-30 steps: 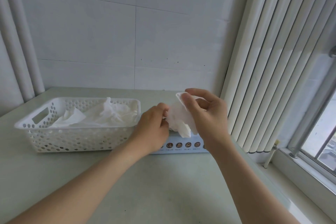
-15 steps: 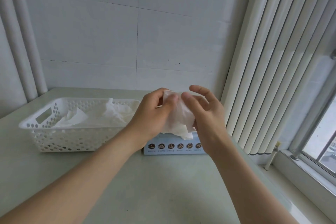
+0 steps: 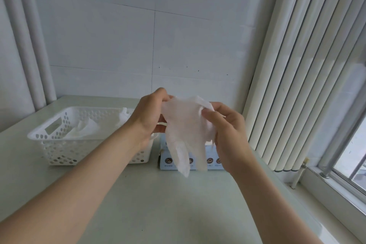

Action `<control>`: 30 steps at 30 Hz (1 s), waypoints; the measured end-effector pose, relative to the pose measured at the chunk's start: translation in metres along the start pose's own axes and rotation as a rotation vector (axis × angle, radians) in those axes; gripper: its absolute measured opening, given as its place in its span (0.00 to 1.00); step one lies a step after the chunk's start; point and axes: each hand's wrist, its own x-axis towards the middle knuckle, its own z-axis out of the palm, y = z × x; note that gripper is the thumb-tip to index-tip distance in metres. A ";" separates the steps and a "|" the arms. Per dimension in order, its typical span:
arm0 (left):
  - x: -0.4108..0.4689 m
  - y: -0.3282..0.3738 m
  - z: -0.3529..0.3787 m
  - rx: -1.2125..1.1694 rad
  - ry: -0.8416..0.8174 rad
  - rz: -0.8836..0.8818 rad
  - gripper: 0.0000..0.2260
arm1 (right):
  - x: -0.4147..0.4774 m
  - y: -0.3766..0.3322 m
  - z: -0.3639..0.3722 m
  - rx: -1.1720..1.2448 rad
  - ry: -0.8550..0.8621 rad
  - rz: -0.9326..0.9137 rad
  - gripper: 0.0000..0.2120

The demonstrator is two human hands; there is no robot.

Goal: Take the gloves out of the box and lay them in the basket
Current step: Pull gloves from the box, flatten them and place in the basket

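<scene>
1. Above the box (image 3: 193, 161), left hand (image 3: 150, 114) and right hand (image 3: 227, 134) each pinch the glove (image 3: 185, 130), spread between them.
2. The flimsy glove may crumple short of the basket (image 3: 59, 140), left of the box.

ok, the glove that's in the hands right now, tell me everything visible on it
The glove is thin, translucent white film, crinkled, likely disposable plastic. It hangs in the air between both hands: the left hand pinches its upper left edge, the right hand its upper right. Two finger lobes dangle in front of the pale blue box. It is outside the basket.
</scene>
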 end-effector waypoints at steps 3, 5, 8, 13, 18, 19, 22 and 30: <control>0.002 0.000 -0.009 0.174 -0.199 -0.013 0.24 | -0.003 -0.002 0.006 0.065 -0.064 0.092 0.04; 0.003 -0.002 -0.013 0.148 -0.349 -0.045 0.28 | -0.003 -0.002 0.009 0.108 -0.097 0.119 0.04; 0.003 -0.003 -0.012 0.131 -0.475 -0.048 0.25 | -0.006 -0.002 0.010 0.082 -0.173 0.130 0.10; 0.001 -0.004 -0.013 0.038 -0.525 -0.094 0.27 | -0.009 0.000 0.014 0.101 -0.300 0.172 0.19; 0.002 -0.005 -0.021 0.100 -0.532 -0.030 0.19 | -0.008 0.004 0.018 0.094 -0.231 0.159 0.15; 0.003 -0.005 -0.023 0.094 -0.487 -0.028 0.20 | -0.007 0.005 0.018 0.076 -0.201 0.153 0.15; 0.006 -0.002 -0.033 0.103 -0.391 -0.020 0.20 | -0.007 0.007 0.019 -0.001 -0.107 0.130 0.14; 0.013 0.016 -0.063 0.074 -0.233 0.009 0.15 | -0.003 0.014 0.031 -0.375 -0.148 0.179 0.03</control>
